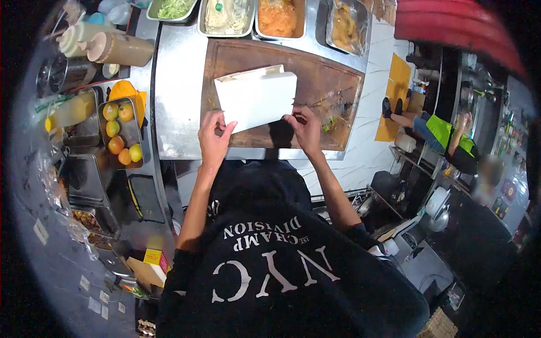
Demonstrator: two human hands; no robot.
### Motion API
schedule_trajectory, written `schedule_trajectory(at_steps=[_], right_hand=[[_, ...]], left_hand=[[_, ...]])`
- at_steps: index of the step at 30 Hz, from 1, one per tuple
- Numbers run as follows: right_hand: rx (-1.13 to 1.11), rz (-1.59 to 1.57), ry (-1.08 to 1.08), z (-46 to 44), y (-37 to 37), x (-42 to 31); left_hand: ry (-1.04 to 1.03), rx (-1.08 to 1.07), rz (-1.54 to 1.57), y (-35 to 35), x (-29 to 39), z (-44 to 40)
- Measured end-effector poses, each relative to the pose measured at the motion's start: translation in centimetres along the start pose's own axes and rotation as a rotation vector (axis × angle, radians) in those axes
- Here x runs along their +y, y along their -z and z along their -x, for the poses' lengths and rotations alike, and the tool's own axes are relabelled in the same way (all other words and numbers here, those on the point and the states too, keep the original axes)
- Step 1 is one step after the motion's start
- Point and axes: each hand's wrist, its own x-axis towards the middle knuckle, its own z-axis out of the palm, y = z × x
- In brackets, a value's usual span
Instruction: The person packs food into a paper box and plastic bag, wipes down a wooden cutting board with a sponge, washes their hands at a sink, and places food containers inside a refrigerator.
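Note:
A white cardboard box (259, 98) is held tilted above a brown wooden board (270, 56), its large plain side toward me and a narrow opening along its far edge. My left hand (216, 134) pinches its near left corner between thumb and fingers. At the near right corner, my right hand (305, 128) grips the box in the same way. Whatever may be inside the box is hidden. Green and dark scraps (332, 121) lie on the board to the right.
Metal trays of shredded greens (174, 8), pale shreds (225, 19), orange shreds (276, 19) and yellowish food (344, 28) line the far edge. Squeeze bottles (121, 49) and a tray of round fruit (115, 143) stand left. A person in a green vest (439, 132) is at right.

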Motion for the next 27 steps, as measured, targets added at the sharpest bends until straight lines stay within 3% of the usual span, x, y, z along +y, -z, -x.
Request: schedule_trajectory(at_steps=[1, 7, 11, 18, 27], right_hand=[[0.031, -0.124, -0.123, -0.2, -0.1, -2.3], [0.01, -0.111, 0.059, -1.6, -0.6, -0.9], [0.12, -0.243, -0.172, -0.4, -1.9, -0.2], [0.26, -0.48, -0.266, 0.3, -3.2, -0.3], [0.238, -0.258, -0.155, -1.6, -2.5, -1.8]], left_hand=[[-0.016, 0.021, -0.001, 0.0, -0.1, 0.1], [0.023, 0.09, -0.014, -0.6, -0.4, 0.3], [0.003, 0.158, -0.013, -1.2, -0.8, 1.1], [0.087, 0.205, 0.053, -1.8, -1.1, 1.2], [0.147, 0.231, 0.158, -2.1, -1.6, -0.1]])
